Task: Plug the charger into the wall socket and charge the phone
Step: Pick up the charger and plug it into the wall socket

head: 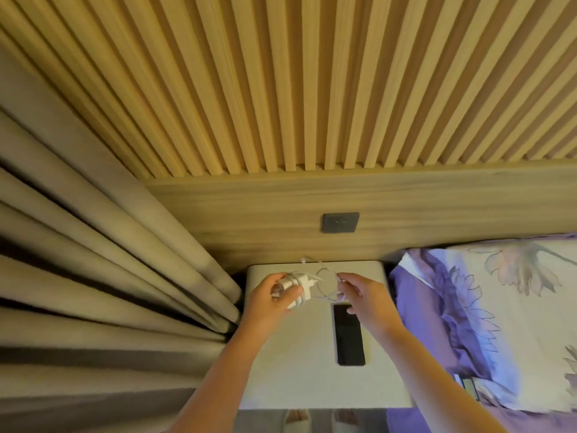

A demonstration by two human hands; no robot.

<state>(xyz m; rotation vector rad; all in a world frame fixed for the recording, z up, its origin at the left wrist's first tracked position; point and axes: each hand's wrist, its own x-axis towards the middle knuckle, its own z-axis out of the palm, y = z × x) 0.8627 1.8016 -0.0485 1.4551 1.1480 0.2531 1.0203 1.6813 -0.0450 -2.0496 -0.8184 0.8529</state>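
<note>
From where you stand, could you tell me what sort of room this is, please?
Most likely a bedroom: a bed with floral bedding, a white bedside table against a wooden headboard wall, and curtains.

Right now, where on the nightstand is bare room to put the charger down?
Bare top left of the phone, out to the nightstand edge by the curtain, under the left hand. A narrower strip runs right of the phone toward the bed. Back edge is crowded: charger, looped cable, right hand.

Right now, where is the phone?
The phone lies flat on the white bedside table, right of centre, just below the right hand.
</note>
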